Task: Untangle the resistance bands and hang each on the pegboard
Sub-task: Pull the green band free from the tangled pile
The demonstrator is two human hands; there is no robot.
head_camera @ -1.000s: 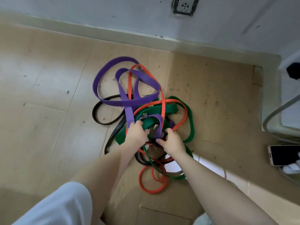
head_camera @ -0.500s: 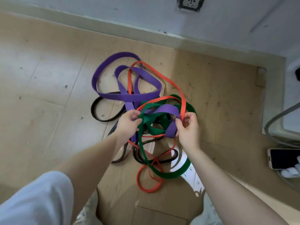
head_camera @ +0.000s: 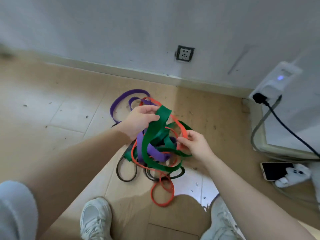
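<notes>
Tangling over the floor [head_camera: 52,118], the resistance bands [head_camera: 155,153] are lifted: the green band [head_camera: 160,123] is gripped by the left hand [head_camera: 140,121], the orange band [head_camera: 183,131] pinched by the right hand [head_camera: 195,144]. A phone [head_camera: 277,170] and power strip [head_camera: 275,80] are seen nearby; the black band [head_camera: 126,177] is partly hidden.

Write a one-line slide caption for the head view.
Left hand grips the green band, right hand pinches the orange band, above a tangle on the floor.

Soft, even daylight; source not in frame. A dark shadow pools on the floor [head_camera: 181,210] between the white shoes [head_camera: 97,220], edged by a bright patch of light. Wide-angle distortion bows the baseboard [head_camera: 121,71] and stretches the corners. General softness — probably motion blur — smears the sleeve [head_camera: 15,210] and wall socket [head_camera: 185,54]. No glare.
</notes>
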